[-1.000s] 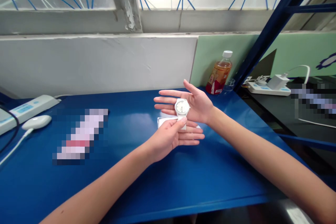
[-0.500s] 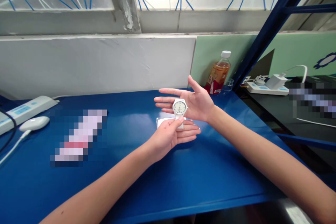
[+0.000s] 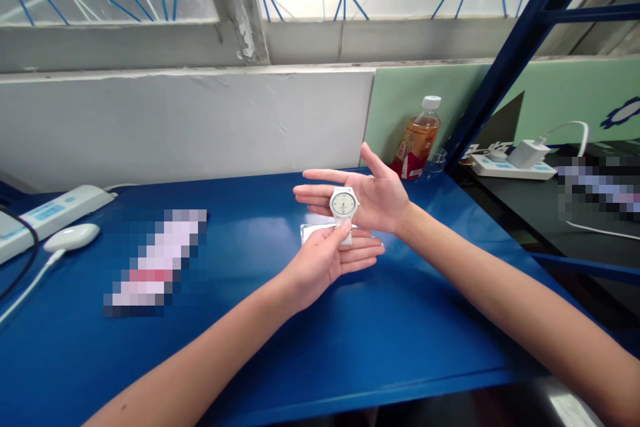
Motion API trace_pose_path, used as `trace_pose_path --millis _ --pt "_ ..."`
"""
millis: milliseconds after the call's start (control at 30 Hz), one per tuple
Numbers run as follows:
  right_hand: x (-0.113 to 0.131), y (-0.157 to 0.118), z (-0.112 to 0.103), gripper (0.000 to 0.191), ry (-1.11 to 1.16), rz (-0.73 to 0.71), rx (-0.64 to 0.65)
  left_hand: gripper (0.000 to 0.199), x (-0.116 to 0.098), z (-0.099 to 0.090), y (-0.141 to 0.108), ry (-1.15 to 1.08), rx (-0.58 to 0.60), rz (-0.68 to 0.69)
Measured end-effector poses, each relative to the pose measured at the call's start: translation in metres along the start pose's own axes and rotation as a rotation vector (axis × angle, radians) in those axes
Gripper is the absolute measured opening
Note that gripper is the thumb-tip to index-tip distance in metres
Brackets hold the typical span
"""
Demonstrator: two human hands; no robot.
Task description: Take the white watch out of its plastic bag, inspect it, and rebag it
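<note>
A white wristwatch with a round pale dial is held upright over the blue desk. My left hand pinches its lower strap between the thumb and the fingers, palm up, the fingers pointing right. Just behind the watch is my right hand, palm facing me, fingers spread to the left and thumb up. Whether the watch touches the right fingers is hard to tell. Partly hidden under my left hand, a flat whitish object lies on the desk.
A drink bottle stands at the back right near a blue slanted post. To the left are a pixelated item, a white mouse-like device with a cable, and a power strip. Another power strip sits at right.
The view has shifted very slightly, so things at the left appear a little further right. Both hands and the watch keep almost the same pose.
</note>
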State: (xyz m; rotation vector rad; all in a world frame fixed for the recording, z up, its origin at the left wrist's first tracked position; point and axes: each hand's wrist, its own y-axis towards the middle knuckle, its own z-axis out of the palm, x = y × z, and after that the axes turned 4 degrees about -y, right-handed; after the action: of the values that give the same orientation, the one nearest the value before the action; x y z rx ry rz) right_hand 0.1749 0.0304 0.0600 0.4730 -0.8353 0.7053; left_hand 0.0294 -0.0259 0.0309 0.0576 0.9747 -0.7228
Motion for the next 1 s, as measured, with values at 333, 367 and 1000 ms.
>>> trace_pose_path --millis 333,367,1000 --pt "0.006 -0.0014 0.0004 0.088 -0.053 0.028 -0.063 0.042 -0.0021 -0.0019 0.0003 0.013 0.013 -0.014" --pt "0.0059 -0.0014 0.0005 0.088 -0.057 0.027 -0.071 0.043 -0.0024 -0.0022 0.0004 0.019 0.019 -0.018" --pt "0.0029 -0.001 -0.0043 0.092 0.012 0.021 -0.085 0.046 -0.0032 -0.0007 -0.0007 -0.012 0.023 -0.068"
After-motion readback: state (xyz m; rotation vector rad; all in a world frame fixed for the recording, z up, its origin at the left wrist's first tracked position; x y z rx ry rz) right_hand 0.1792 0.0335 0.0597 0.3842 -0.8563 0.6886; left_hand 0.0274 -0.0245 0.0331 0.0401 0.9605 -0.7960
